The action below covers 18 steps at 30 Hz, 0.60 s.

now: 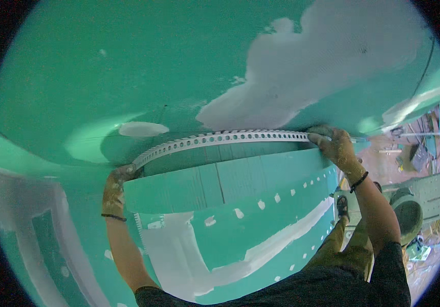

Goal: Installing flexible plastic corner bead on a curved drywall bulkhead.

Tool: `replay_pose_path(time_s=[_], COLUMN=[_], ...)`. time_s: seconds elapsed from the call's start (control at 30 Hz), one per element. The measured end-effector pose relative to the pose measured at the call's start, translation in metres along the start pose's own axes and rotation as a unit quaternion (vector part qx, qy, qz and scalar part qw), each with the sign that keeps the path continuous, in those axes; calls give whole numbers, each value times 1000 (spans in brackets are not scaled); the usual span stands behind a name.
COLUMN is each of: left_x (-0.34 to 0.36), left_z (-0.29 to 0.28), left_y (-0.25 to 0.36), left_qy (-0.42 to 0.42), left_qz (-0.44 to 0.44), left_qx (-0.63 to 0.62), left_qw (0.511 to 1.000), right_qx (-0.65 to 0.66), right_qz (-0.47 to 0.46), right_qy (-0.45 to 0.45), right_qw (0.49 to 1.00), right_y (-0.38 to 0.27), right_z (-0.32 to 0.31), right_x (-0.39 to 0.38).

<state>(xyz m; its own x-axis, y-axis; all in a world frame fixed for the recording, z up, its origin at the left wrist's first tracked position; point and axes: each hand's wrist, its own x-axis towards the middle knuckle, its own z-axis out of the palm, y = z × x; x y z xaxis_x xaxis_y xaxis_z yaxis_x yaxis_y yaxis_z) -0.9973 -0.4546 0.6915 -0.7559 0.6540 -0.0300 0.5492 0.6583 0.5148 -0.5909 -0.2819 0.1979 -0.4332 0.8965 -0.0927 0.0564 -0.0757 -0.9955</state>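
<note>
risk, slip: pressing a perforated white corner bead point(220, 138) along the curved edge where the green ceiling board point(128, 66) meets the curved green soffit face point(240, 179); holding at the two ends only, so likely springing off in the unsupported middle if either end is let go.
risk, misalignment: bending the strip to follow the arc; judging that uneven pressure could be kinking it or lifting it off the edge line.
risk, compound: sitting close to the white joint compound patch point(302, 66) above the strip; smearing or gouging looks possible if a hand slides.
risk, footing: working overhead with both arms raised; debris and tools lying on the floor point(414, 153) far below at right, so overreaching could be upsetting balance.
left hand point(113, 190): resting at the strip's left end, where it curves down to the wall.
left fingers point(123, 171): curling loosely against the end of the bead, pressing rather than wrapping; exact pinch not being shown clearly.
right hand point(338, 148): lying on the strip's right end at the soffit corner.
right fingers point(322, 134): bending partly closed over the bead, pushing it up against the board.
bead position: running in an arc between the two hands, touching the ceiling edge.
</note>
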Motion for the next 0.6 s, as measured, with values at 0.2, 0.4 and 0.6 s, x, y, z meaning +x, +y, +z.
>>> replay_pose_path(time_s=[0.2, 0.4, 0.6], left_x=[-15, -16, 11], left_z=[14, 33, 19], left_y=[31, 52, 23], left_qy=[-45, -38, -102], left_qz=[2, -52, -54], left_qx=[167, 193, 236], left_qw=[985, 979, 965], right_qx=[33, 17, -31], right_qz=[63, 91, 103], right_qy=[-29, -31, -52], right_qw=[997, 995, 993], right_y=[-9, -19, -26], right_z=[0, -5, -3], right_x=[-3, 3, 7])
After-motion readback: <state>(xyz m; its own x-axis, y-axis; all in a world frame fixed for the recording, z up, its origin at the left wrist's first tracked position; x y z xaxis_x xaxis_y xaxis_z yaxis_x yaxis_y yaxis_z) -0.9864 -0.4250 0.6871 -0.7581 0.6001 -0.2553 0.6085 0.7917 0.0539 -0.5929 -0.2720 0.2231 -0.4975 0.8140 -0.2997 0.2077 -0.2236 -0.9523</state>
